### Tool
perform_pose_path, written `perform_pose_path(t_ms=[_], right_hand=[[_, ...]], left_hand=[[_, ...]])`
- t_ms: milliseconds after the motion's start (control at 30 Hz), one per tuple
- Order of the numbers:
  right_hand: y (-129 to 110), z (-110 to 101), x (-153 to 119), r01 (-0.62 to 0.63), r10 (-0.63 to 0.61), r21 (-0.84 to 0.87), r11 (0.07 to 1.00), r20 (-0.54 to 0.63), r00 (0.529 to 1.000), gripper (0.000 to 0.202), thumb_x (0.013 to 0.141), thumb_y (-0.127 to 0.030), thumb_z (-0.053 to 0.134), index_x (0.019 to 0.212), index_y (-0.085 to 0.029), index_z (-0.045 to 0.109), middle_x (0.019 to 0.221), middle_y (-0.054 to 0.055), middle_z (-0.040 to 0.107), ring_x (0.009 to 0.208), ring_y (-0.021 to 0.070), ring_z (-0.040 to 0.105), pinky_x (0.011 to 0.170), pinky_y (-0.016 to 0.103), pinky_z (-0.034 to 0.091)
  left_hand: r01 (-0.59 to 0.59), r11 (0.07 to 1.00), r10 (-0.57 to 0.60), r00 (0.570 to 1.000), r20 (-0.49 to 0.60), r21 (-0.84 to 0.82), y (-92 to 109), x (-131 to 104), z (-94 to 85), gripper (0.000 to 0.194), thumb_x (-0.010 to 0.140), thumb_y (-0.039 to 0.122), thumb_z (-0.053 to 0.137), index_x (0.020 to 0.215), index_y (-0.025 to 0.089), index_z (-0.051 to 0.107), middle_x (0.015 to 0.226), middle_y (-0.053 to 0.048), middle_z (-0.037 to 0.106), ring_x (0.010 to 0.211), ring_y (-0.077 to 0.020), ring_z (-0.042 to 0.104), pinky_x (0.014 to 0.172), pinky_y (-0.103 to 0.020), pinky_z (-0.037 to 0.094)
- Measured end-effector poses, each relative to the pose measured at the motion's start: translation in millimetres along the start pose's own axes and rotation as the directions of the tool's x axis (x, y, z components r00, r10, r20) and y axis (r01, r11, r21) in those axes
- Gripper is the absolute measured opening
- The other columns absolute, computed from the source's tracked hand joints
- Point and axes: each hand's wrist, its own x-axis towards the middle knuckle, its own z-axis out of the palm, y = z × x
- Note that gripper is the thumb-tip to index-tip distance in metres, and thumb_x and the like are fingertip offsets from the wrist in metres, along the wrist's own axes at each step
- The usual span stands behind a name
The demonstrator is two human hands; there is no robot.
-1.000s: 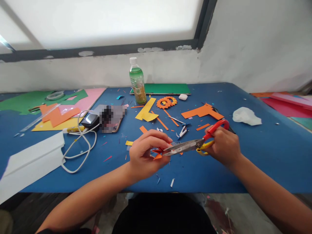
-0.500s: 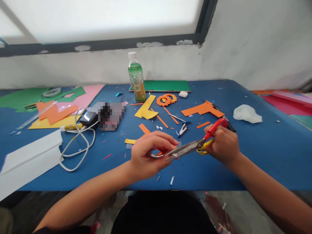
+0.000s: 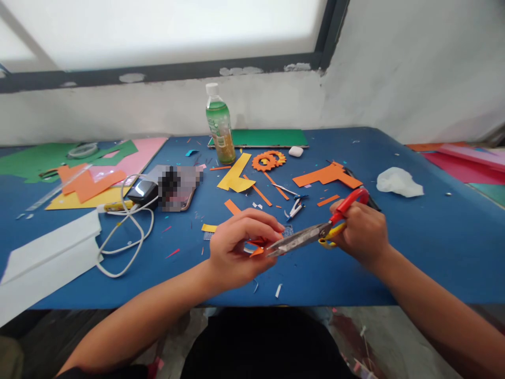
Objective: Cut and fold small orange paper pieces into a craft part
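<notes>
My right hand (image 3: 361, 231) is wrapped round the red and yellow handles of a pair of scissors (image 3: 302, 239). The blades point left, their tips at the fingers of my left hand (image 3: 240, 252). Between its thumb and fingers, my left hand pinches a small piece of orange paper (image 3: 257, 252), mostly hidden by the fingers. Behind the hands lie a compass (image 3: 295, 209), a yellow paper piece (image 3: 236, 176) and orange toothed paper rings (image 3: 268, 161). A clear ruler (image 3: 289, 230) is partly covered by my left hand.
A green-capped-off drink bottle (image 3: 221, 131) stands at the back before a green board (image 3: 270, 138). Leftward lie a white cable (image 3: 144, 231), a phone (image 3: 185, 189), white paper (image 3: 51, 247) and coloured sheets (image 3: 35, 158). Crumpled white tissue (image 3: 399, 182) is at right.
The scissor tips have shifted slightly at my left fingers, and a little more orange paper shows there. Both hands keep their hold.
</notes>
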Motion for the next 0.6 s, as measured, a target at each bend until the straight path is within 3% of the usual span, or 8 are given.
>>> perform_pose_path(t_ms=[433,600], right_hand=[[0.0,-1.7,0.8,-0.001,0.002,-0.022,1.000,0.015,1.000,0.010,0.081,-0.023,0.044,0.071,-0.020,0.043,0.052,0.000,0.054,0.046,0.0144,0.052,0.046,0.024,0.040],[-0.1,-1.7,0.3,-0.002,0.002,-0.021,1.000,0.013,1.000,0.011,0.080,-0.023,0.044,0.070,-0.020,0.043,0.052,0.001,0.054,0.047,0.0151,0.053,0.046,0.024,0.041]], left_hand=[[-0.038,0.998,0.038,0.999,0.007,0.043,0.8,1.7,-2.1,0.008,0.075,0.017,0.065,0.080,0.013,0.060,0.079,-0.007,0.064,0.071,-0.0115,0.062,0.059,-0.020,0.054],[-0.123,0.976,0.123,0.992,0.008,0.178,1.8,2.7,-4.8,0.007,0.075,0.016,0.064,0.081,0.014,0.060,0.078,-0.006,0.064,0.070,-0.0114,0.063,0.060,-0.021,0.054]])
